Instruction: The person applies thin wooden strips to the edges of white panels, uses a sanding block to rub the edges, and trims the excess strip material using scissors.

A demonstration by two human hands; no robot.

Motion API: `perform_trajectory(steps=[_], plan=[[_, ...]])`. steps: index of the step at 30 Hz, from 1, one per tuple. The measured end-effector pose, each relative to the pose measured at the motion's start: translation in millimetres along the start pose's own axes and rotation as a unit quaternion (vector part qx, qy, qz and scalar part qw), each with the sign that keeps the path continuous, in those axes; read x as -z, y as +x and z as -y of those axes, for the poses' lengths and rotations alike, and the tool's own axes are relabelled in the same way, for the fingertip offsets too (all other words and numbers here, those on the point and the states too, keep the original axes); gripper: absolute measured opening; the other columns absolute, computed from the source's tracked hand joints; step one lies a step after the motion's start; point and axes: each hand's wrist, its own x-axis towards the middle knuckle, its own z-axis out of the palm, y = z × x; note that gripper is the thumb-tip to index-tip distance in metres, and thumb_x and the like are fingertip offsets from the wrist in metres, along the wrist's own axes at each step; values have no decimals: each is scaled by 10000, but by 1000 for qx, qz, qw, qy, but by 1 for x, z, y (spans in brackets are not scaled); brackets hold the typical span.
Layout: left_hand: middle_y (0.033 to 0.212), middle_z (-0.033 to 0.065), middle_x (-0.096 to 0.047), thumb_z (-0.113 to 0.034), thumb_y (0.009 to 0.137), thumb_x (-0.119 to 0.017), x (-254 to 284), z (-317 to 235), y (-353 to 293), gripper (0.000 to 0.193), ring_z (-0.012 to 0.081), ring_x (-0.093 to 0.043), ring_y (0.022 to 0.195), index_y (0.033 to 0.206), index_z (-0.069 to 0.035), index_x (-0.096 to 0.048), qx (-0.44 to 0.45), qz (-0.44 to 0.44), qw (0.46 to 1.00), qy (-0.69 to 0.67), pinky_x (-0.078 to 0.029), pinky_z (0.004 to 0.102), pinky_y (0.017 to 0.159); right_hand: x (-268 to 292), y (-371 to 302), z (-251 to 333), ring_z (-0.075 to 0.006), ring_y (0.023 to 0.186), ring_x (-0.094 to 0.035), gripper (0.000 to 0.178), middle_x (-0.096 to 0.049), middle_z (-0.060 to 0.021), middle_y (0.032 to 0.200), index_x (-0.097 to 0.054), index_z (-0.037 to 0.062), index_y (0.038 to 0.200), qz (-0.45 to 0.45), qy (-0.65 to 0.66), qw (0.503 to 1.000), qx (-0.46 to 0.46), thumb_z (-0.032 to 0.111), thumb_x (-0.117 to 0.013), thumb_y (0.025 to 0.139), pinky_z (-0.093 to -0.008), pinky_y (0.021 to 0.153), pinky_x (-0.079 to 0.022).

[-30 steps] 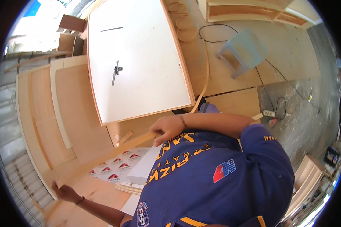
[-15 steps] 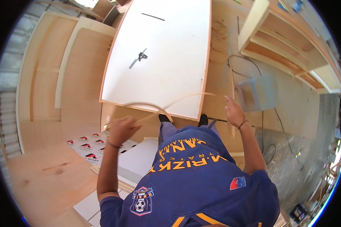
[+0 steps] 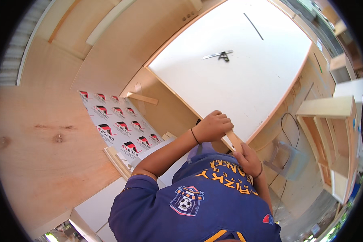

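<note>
Thin wooden strip (image 3: 234, 140) lies along the near edge of the white panel (image 3: 238, 72), pinched by the closed left hand (image 3: 213, 127) and right hand (image 3: 248, 159); uneven pressure could slip or snap it.

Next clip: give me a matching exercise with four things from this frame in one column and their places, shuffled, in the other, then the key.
Things:
1. left hand
2. right hand
3. metal square
4. printed sheet

Places:
A. flat on the white panel, far from both hands
B. on the wooden strip, nearer the body
C. left of the white panel, beside the bare plywood
D. closed over the wooden strip at the white panel's near edge

Pairs: 1-D, 2-B, 3-A, 4-C
</note>
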Motion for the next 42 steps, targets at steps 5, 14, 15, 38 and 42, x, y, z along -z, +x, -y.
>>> perform_trajectory(steps=[5, 14, 15, 38, 42], plan=[[838, 47, -610, -44, 692, -574, 34, 106, -60, 166, 235, -564, 850, 851, -82, -604, 152, -107, 982, 45, -401, 395, 823, 2, 23, 23, -176, 699, -574, 337, -610, -109, 787, -568, -18, 1051, 64, 25, 991, -111, 254, -587, 853, -307, 634, -457], [1063, 126, -547, -50, 732, -593, 91, 186, -165, 170, 316, -476, 1074, 903, -55, -599, 368, -334, 853, 163, -347, 429, 912, 7, 68, 47, -80, 719, -534, 293, -593, -18, 792, -568, 9, 1087, 160, 60, 963, -208, 219, -570, 882, -237, 634, -442], [1101, 144, -530, -70, 750, -607, 90, 186, -172, 162, 331, -463, 1096, 910, -55, -594, 380, -357, 833, 187, -342, 427, 925, 8, 72, 51, -79, 717, -529, 292, -591, -16, 790, -566, 9, 1088, 173, 25, 961, -212, 218, -571, 883, -237, 633, -442], [1426, 190, -221, -607, 804, -509, 62, 88, -87, 857, 348, -188, 1340, 1355, 0, -261, 546, -376, 421, -620, -190, 632, 1011, 13, 42, -19, -135, 516, -503, 256, -528, -58, 572, -602, -9, 913, 41, -30, 999, -18, 229, -619, 822, -288, 501, -406], [1442, 200, -208, -761, 748, -402, -39, 60, -76, 1032, 336, -168, 1353, 1388, 21, -194, 641, -180, 393, -634, -178, 594, 1030, -6, 69, -24, -145, 537, -491, 257, -526, -89, 590, -583, -16, 881, 71, -6, 997, -3, 231, -618, 823, -294, 518, -406]])
